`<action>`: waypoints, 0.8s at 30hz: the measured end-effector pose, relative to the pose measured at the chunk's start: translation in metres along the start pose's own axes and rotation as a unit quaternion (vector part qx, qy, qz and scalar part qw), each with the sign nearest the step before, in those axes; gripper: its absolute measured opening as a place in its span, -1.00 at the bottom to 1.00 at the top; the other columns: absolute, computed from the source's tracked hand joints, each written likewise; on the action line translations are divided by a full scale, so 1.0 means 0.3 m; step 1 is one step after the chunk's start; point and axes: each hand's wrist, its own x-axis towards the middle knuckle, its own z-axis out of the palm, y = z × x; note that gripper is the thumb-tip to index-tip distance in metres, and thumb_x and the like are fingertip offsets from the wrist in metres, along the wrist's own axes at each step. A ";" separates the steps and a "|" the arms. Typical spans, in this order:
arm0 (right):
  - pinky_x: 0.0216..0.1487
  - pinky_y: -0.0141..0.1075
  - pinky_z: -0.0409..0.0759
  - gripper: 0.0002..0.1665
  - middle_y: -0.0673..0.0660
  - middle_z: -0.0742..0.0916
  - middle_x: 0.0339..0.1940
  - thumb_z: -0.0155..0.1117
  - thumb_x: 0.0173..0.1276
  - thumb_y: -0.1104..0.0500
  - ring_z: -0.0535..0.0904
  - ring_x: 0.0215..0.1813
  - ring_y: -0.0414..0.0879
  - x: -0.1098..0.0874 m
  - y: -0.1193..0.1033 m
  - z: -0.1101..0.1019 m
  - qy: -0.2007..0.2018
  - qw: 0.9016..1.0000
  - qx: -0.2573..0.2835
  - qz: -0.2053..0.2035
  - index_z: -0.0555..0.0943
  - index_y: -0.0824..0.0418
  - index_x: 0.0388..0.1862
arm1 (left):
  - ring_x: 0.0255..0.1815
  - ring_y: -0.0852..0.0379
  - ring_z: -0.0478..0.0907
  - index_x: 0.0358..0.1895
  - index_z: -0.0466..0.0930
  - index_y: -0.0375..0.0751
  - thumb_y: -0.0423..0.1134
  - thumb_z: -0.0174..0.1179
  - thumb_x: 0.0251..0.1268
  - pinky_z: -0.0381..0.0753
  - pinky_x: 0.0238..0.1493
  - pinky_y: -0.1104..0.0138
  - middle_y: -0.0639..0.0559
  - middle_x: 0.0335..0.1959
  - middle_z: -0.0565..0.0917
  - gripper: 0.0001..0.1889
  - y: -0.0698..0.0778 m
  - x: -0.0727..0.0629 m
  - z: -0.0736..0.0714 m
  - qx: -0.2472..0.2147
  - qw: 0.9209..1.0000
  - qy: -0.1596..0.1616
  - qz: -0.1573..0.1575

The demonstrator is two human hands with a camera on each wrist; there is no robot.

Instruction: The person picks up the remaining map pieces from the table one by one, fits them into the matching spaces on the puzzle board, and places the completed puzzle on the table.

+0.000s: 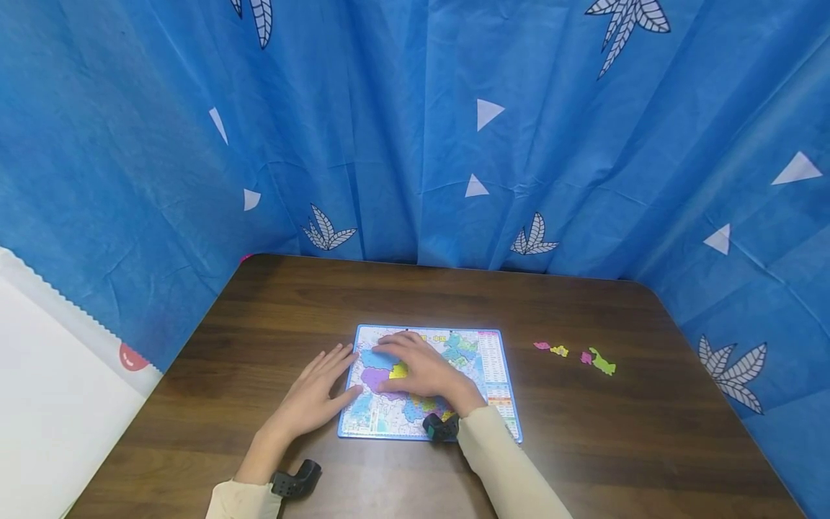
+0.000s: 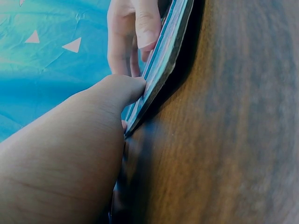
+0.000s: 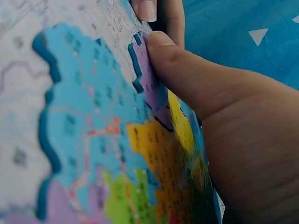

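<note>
A map puzzle board [image 1: 502, 382] with a blue rim lies flat on the table, several coloured pieces set on it. My left hand [image 1: 311, 400] rests at the board's left edge, fingers extended, its thumb [image 2: 133, 88] touching the near left part. Over the middle of the board spreads my right hand [image 1: 421, 367]. Its thumb [image 3: 187, 74] presses on a purple puzzle piece [image 3: 148, 81], whose edge stands up from the board in the right wrist view. Beside that lie a large light-blue piece [image 3: 77, 98], an orange piece [image 3: 156, 144] and a yellow piece [image 3: 180, 119].
Right of the board, loose pieces lie on the brown table [image 1: 648, 440]: a pink piece [image 1: 541, 346], a yellow one [image 1: 560, 351], a magenta one [image 1: 586, 357] and a green one [image 1: 603, 362]. A blue curtain [image 1: 389, 144] hangs behind the table and along both sides.
</note>
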 end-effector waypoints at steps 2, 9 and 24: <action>0.59 0.14 0.27 -0.17 -0.14 0.44 0.57 0.32 0.31 -0.40 0.20 0.64 -0.05 0.001 0.001 0.001 0.000 1.000 -0.002 0.000 0.44 -0.24 0.52 | 0.65 -0.19 0.15 0.52 0.39 -0.14 0.13 0.22 0.44 0.05 0.63 -0.16 -0.14 0.58 0.35 -0.30 0.000 0.000 0.000 -0.002 1.000 0.000 0.000; 0.61 0.14 0.22 -0.23 -0.16 0.46 0.56 0.32 0.34 -0.36 0.19 0.65 -0.06 0.003 0.006 0.006 0.002 1.000 -0.001 -0.003 0.46 -0.25 0.50 | 0.65 -0.19 0.15 0.52 0.39 -0.15 0.13 0.21 0.45 0.04 0.64 -0.15 -0.15 0.58 0.34 -0.30 -0.001 0.000 0.000 -0.001 1.000 -0.002 0.000; 0.57 0.17 0.29 -0.18 -0.17 0.47 0.56 0.27 0.32 -0.45 0.19 0.66 -0.03 -0.007 0.020 0.024 0.030 0.999 -0.008 -0.011 0.45 -0.24 0.51 | 0.66 -0.17 0.13 0.54 0.37 -0.13 0.12 0.25 0.40 0.02 0.64 -0.14 -0.13 0.60 0.32 -0.27 0.003 0.001 0.007 -0.002 1.000 -0.006 -0.011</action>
